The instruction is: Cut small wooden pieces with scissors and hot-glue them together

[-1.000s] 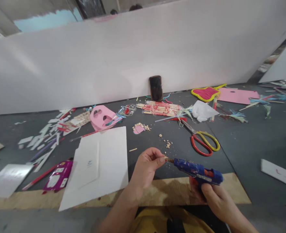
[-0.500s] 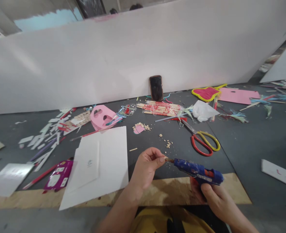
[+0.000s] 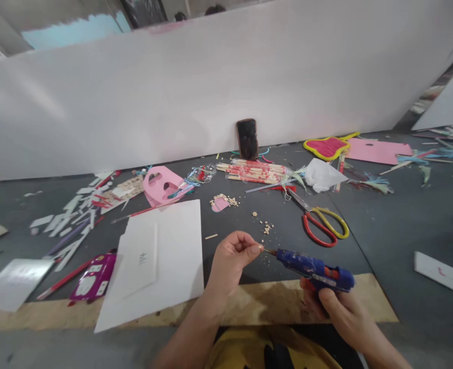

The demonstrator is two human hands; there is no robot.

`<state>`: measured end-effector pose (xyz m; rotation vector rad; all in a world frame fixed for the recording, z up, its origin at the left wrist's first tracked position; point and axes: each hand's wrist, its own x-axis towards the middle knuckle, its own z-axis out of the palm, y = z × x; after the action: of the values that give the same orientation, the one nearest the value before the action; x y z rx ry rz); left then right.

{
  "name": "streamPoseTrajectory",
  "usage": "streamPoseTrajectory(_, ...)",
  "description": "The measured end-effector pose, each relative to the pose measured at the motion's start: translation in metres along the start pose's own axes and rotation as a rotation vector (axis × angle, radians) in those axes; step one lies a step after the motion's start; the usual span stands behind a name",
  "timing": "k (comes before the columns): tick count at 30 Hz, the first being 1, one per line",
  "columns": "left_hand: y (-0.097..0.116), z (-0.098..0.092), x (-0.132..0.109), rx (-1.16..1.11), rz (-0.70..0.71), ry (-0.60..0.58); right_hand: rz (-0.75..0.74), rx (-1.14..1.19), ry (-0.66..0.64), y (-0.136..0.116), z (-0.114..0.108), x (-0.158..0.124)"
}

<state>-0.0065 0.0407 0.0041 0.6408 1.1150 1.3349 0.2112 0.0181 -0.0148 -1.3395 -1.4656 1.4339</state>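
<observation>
My right hand (image 3: 332, 305) is wrapped round the handle of a blue glue gun (image 3: 313, 269), whose nozzle points left. My left hand (image 3: 238, 259) pinches something tiny between thumb and forefinger, close to the nozzle tip; it is too small to name. Beyond the fingers lie small beige pieces (image 3: 267, 228) and a short thin stick (image 3: 211, 236). A pink heart-shaped piece (image 3: 221, 205) has more beige bits along its upper edge. Scissors (image 3: 321, 225) with red and yellow handles lie open beyond the glue gun.
White sheets (image 3: 172, 256) lie left of my left hand, beside a purple packet (image 3: 94, 277). A phone (image 3: 247, 139) leans on the white panel (image 3: 211, 77). Bundled sticks (image 3: 255, 171), crumpled white plastic (image 3: 322, 175) and a pink mask-like cutout (image 3: 163, 184) lie along the back.
The glue gun's nozzle has drawn back very slightly to the right from my left fingertips. Both hands otherwise stay almost where they were.
</observation>
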Motion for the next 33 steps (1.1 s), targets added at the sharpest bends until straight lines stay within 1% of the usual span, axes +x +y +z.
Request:
streamPoseTrajectory(1,0.0,0.0,0.0,0.006,-0.003,0.008,-0.013,0.007,-0.009,0.0,-0.001,0.001)
streamPoseTrajectory(4,0.0,0.0,0.001,0.034,-0.005,0.031,-0.088,-0.008,-0.097,-0.004,-0.008,0.005)
streamPoseTrajectory(6,-0.001,-0.001,0.001,0.065,0.003,0.041,-0.163,-0.041,-0.105,-0.008,-0.015,0.01)
streamPoseTrajectory(7,-0.001,-0.002,0.001,0.083,0.007,0.041,-0.198,-0.076,-0.065,-0.01,-0.02,0.013)
streamPoseTrajectory(8,-0.002,-0.003,0.0,0.104,0.011,0.042,-0.226,-0.131,0.003,-0.012,-0.026,0.017)
streamPoseTrajectory(10,-0.004,-0.006,-0.002,0.149,0.015,0.045,-0.251,-0.33,0.196,-0.013,-0.04,0.026)
streamPoseTrajectory(12,-0.004,-0.008,-0.004,0.19,0.011,0.057,-0.184,-0.666,0.369,-0.011,-0.056,0.038)
streamPoseTrajectory(13,-0.004,-0.01,-0.005,0.205,0.008,0.063,-0.151,-0.835,0.411,-0.007,-0.063,0.045)
streamPoseTrajectory(15,-0.004,-0.012,-0.007,0.223,0.0,0.076,-0.217,-1.055,0.456,0.002,-0.076,0.057)
streamPoseTrajectory(18,-0.004,-0.017,-0.01,0.252,-0.003,0.097,-0.257,-1.248,0.393,0.012,-0.087,0.066)
streamPoseTrajectory(20,-0.004,-0.02,-0.011,0.268,-0.003,0.123,-0.268,-1.353,0.369,0.009,-0.087,0.065)
streamPoseTrajectory(22,-0.005,-0.024,-0.011,0.27,-0.006,0.148,-0.291,-1.419,0.451,0.0,-0.081,0.06)
streamPoseTrajectory(24,-0.005,-0.028,-0.01,0.261,-0.007,0.163,-0.381,-1.353,0.587,-0.013,-0.067,0.056)
streamPoseTrajectory(25,-0.006,-0.029,-0.01,0.254,-0.007,0.165,-0.457,-1.285,0.578,-0.018,-0.057,0.055)
streamPoseTrajectory(26,-0.006,-0.03,-0.01,0.247,-0.006,0.163,-0.564,-1.202,0.467,-0.022,-0.046,0.056)
streamPoseTrajectory(27,-0.006,-0.031,-0.009,0.242,-0.004,0.159,-0.644,-1.108,0.314,-0.025,-0.032,0.058)
streamPoseTrajectory(28,-0.006,-0.031,-0.009,0.24,-0.003,0.155,-0.692,-1.031,0.167,-0.027,-0.018,0.061)
streamPoseTrajectory(29,-0.006,-0.031,-0.01,0.241,0.0,0.151,-0.714,-0.982,0.069,-0.028,-0.004,0.065)
streamPoseTrajectory(30,-0.006,-0.031,-0.01,0.241,0.003,0.148,-0.71,-0.959,-0.043,-0.027,0.009,0.07)
streamPoseTrajectory(31,-0.006,-0.031,-0.011,0.239,0.004,0.145,-0.699,-0.955,-0.127,-0.027,0.021,0.074)
streamPoseTrajectory(33,-0.005,-0.031,-0.012,0.228,0.001,0.141,-0.709,-0.951,-0.18,-0.024,0.04,0.083)
